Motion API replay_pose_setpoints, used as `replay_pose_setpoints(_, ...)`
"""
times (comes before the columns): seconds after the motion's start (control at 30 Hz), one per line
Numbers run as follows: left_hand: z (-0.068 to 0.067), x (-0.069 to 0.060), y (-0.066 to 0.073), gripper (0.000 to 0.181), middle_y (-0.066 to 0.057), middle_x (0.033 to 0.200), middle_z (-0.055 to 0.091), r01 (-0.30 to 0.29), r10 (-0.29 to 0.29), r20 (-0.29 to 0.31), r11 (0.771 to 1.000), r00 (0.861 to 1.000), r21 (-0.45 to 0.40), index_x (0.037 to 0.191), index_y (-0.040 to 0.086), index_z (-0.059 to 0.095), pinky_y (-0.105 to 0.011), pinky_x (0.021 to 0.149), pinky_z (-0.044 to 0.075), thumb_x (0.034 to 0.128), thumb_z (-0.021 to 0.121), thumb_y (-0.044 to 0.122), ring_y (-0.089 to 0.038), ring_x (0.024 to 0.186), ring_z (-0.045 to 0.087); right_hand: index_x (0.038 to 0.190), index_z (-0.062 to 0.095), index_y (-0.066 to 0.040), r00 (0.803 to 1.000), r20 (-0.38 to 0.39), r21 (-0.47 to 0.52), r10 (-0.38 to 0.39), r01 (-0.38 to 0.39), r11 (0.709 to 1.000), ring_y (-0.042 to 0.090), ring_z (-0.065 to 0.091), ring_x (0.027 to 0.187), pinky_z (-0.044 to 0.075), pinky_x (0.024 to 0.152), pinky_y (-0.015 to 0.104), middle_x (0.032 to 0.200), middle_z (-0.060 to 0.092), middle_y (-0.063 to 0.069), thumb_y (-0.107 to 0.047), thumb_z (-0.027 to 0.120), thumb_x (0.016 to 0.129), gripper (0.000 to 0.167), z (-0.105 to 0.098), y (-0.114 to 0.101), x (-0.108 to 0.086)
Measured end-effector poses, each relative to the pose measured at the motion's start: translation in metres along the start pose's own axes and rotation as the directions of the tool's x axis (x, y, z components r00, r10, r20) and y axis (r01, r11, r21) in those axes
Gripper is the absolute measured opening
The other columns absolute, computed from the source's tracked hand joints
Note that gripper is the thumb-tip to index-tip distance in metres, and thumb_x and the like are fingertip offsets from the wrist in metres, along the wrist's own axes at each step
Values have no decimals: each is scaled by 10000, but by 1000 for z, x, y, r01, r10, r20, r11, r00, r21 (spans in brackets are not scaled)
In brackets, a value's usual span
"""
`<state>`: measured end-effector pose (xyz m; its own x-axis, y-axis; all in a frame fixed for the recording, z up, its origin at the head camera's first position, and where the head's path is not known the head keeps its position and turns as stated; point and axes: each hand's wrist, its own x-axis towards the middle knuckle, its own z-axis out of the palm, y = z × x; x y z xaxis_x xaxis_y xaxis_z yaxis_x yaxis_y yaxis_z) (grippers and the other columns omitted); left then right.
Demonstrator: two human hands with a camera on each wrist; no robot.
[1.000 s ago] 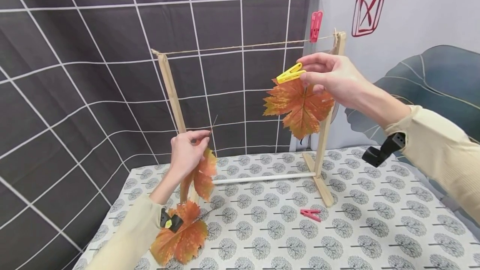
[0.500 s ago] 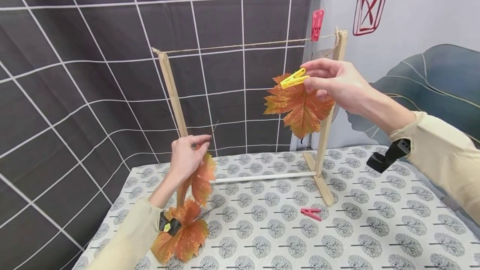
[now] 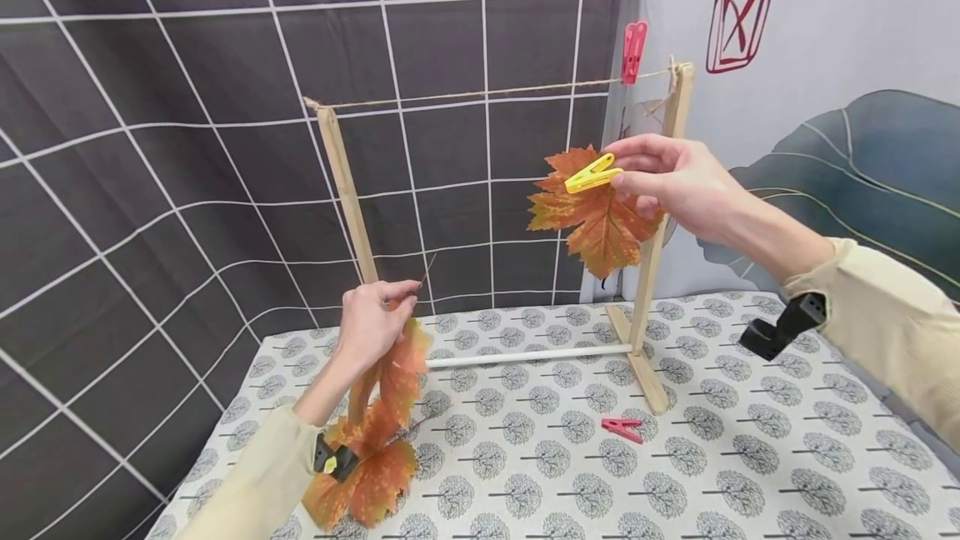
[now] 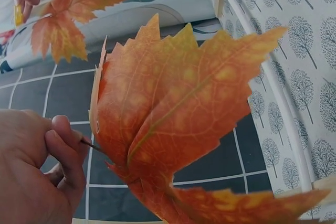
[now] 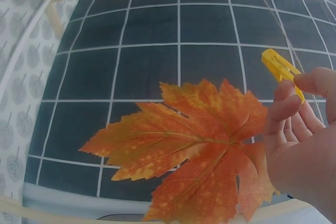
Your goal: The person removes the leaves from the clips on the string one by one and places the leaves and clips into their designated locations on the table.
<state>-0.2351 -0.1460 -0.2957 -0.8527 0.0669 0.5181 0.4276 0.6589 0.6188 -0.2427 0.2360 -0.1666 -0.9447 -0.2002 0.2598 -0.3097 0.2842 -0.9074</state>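
In the head view my right hand [image 3: 678, 182] pinches a yellow clothespin [image 3: 592, 176], in front of an orange leaf [image 3: 603, 227]. What holds this leaf up cannot be told; its right part is behind the fingers. A pink clothespin [image 3: 633, 52] stands on the string [image 3: 487, 93] above. My left hand [image 3: 369, 323] pinches the thin stem of a second leaf [image 3: 405, 369], hanging by the frame's left post [image 3: 347, 182]. The left wrist view shows the stem between the fingers and the leaf [image 4: 178, 98] spread beyond them.
Another orange leaf [image 3: 371, 477] lies on the patterned tablecloth [image 3: 525, 457] below my left hand. A pink clothespin [image 3: 622, 429] lies near the right foot [image 3: 647, 382] of the wooden frame. A white bar [image 3: 525, 355] joins the posts low down.
My right hand has moved down with the yellow clothespin, while the leaf behind it has stayed nearly in place. My left hand has lowered slightly, and its leaf has come down with it.
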Motion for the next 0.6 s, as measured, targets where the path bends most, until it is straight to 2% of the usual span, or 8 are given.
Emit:
replay_pose_setpoints(0.2,-2,-5,-4,225,-168,1002,735,-4,3,16,999,1000,40,1094,75,780,-224,431,421,879,725,41,-87,371,560,1324,560,-98,1000,-3,-33,0,0,999,185,618,865,505,636,261,1089,721,-51,-183,678,971,382,-1,6,-5)
replay_pose_setpoints(0.4,-2,-9,-9,238,-115,833,741,16,-18,44,999,999,46,1099,75,779,-214,358,364,875,717,28,-88,362,552,1306,567,-90,1000,0,14,-1,1,1000,183,616,837,506,637,253,1084,722,-2,-163,675,970,361,0,15,-8)
replay_pose_setpoints(0.6,0,-14,-12,258,-110,806,736,48,-51,68,998,996,49,1111,74,774,-208,340,350,868,715,11,-91,361,550,1277,581,-78,1000,25,116,-14,11,993,172,597,771,473,590,240,1072,720,48,-94,672,963,327,1,22,-10)
